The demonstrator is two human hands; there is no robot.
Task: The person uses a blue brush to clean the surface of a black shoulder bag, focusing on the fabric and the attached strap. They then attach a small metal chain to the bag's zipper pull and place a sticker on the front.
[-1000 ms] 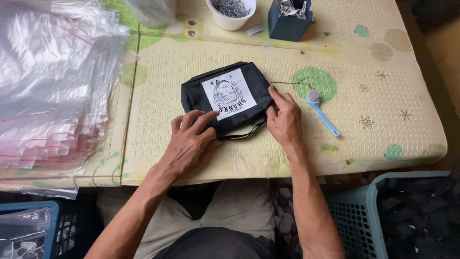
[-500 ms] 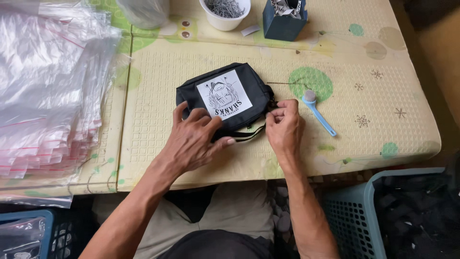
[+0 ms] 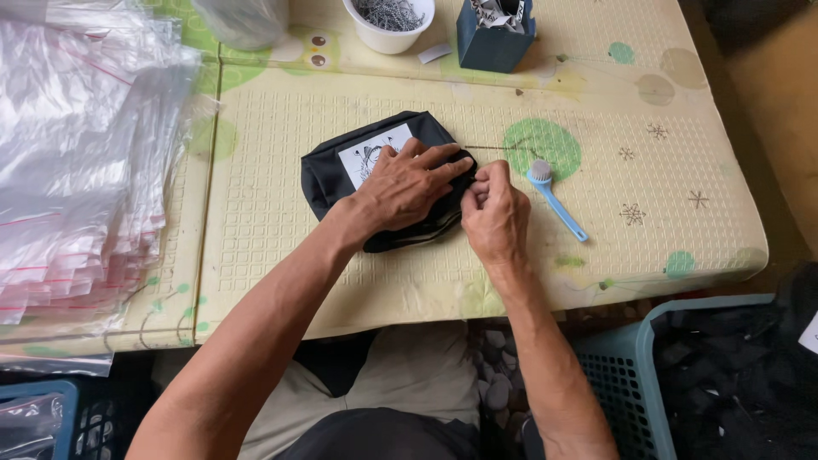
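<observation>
My left hand point(image 3: 409, 183) lies spread flat on the black fabric pouch with its white printed label point(image 3: 358, 166), mid-tabletop point(image 3: 596, 247); my right hand point(image 3: 494, 213), fingers pressed together, pinches something small at the pouch's right end, the long axis running left-right, nearer the right

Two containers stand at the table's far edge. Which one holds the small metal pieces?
The round white cup, left of the square dark blue box. It is filled with thin grey metal bits, while the box holds folded white paper pieces.
</observation>
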